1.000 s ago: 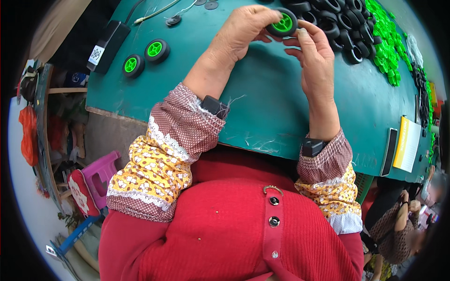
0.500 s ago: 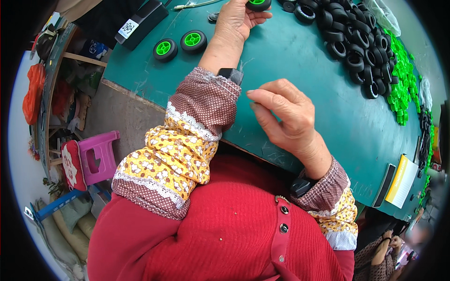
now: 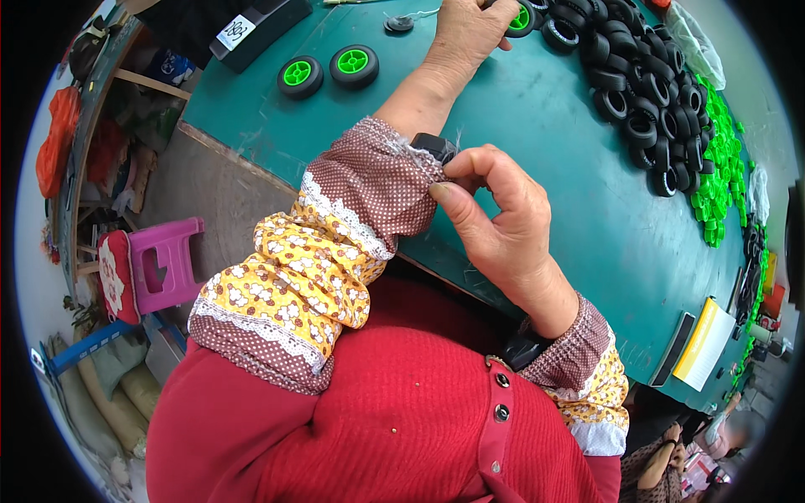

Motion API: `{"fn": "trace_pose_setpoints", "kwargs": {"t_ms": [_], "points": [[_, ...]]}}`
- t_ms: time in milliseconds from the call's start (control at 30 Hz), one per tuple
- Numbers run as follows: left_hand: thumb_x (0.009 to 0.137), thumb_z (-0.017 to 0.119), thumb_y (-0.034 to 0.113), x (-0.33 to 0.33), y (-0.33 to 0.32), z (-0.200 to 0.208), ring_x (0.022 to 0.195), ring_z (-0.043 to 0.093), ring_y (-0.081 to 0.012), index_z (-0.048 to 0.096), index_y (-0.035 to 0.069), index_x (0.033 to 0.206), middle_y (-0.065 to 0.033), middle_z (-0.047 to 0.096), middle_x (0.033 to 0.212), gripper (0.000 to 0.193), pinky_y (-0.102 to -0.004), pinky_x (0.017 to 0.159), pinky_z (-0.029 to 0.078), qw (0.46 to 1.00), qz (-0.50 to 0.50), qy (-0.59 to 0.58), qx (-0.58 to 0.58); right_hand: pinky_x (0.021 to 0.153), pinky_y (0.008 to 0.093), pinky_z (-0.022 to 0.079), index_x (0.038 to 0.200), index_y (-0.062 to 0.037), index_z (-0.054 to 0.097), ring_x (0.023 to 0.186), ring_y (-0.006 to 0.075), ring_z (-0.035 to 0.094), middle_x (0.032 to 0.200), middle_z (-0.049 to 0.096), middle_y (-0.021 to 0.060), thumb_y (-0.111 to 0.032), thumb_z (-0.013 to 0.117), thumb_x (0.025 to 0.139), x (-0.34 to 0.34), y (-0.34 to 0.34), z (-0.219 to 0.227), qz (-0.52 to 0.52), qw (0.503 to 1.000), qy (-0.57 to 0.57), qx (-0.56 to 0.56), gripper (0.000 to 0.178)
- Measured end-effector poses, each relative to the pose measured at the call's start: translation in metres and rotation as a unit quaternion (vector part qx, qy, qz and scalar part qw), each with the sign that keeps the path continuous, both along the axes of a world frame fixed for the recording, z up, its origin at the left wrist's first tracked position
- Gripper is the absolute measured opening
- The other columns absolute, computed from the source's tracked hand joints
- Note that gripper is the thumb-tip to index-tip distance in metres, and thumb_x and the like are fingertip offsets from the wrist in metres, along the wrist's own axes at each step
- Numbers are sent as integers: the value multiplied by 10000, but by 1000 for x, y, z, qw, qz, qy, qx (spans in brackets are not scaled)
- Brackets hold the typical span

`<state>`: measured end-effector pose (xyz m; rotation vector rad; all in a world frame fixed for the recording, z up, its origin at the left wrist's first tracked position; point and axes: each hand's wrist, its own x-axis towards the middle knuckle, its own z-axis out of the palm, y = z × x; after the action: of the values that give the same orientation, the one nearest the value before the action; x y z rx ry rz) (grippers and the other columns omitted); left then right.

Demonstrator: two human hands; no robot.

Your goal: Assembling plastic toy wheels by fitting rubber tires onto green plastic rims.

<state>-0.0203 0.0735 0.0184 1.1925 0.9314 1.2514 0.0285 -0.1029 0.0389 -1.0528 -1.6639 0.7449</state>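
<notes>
My left hand (image 3: 471,32) reaches to the far edge of the view. Its fingers are curled at a black wheel with a green hub (image 3: 521,18), which it appears to grip; the far fingertips are cut off. My right hand (image 3: 507,222) is raised over the near side of the table, thumb and index finger pinched close to the left sleeve cuff (image 3: 411,180). Whatever lies between those fingertips, if anything, is too small to make out. Two more wheels, one to the left (image 3: 301,77) and one beside it (image 3: 354,66), lie on the green table (image 3: 520,126).
A heap of black tyres (image 3: 641,92) covers the far right, with green plastic hubs (image 3: 717,201) beyond. Nearer on the right are a yellow-and-white pad (image 3: 704,344) and a dark flat case (image 3: 672,348). A black box (image 3: 260,33) stands far left; a pink stool (image 3: 166,264) is on the floor.
My left hand has moved right with the wheel, toward the tyre heap. My right thumb and index finger have come to the left cuff. The view has shifted slightly.
</notes>
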Motion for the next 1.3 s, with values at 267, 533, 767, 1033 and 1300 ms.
{"fn": "trace_pose_setpoints", "kwargs": {"t_ms": [267, 533, 767, 1033, 1300], "points": [[762, 531, 221, 8, 1, -4, 467, 519, -104, 578, -29, 784, -56, 567, 618, 255, -236, 443, 404, 998, 3, 42, 49, 531, 324, 412, 736, -41, 467, 595, 251, 507, 658, 485, 78, 10, 619, 692, 14, 5, -3, 54, 997, -47, 26, 167], [746, 532, 214, 9, 12, 3, 481, 545, -136, 576, -42, 758, -93, 584, 610, 260, -258, 455, 426, 992, 35, 97, 69, 541, 329, 414, 731, -43, 453, 626, 254, 487, 698, 474, 91, 19, 616, 652, 12, 5, 4, 12, 974, -172, 148, 192], [737, 536, 219, 17, 12, -4, 463, 562, -160, 576, -50, 729, -124, 585, 587, 271, -282, 469, 446, 988, 25, 118, 92, 525, 308, 436, 760, -24, 473, 608, 236, 512, 696, 487, 86, 45, 600, 680, 10, 4, -2, -28, 979, -130, 154, 165], [744, 538, 227, 7, 16, 3, 458, 556, -153, 578, -43, 749, -105, 587, 590, 272, -277, 461, 439, 993, 36, 98, 59, 549, 226, 449, 894, -7, 535, 566, 130, 531, 666, 538, 56, -24, 634, 737, 15, 11, -7, -39, 999, 25, -13, 186], [751, 530, 228, -2, 16, 3, 471, 554, -153, 563, -40, 747, -107, 582, 588, 269, -272, 467, 429, 992, 49, 101, 65, 557, 213, 433, 1062, 10, 544, 620, 93, 504, 688, 527, 51, -103, 668, 731, 9, 11, -10, -43, 998, 29, -41, 372]]}}
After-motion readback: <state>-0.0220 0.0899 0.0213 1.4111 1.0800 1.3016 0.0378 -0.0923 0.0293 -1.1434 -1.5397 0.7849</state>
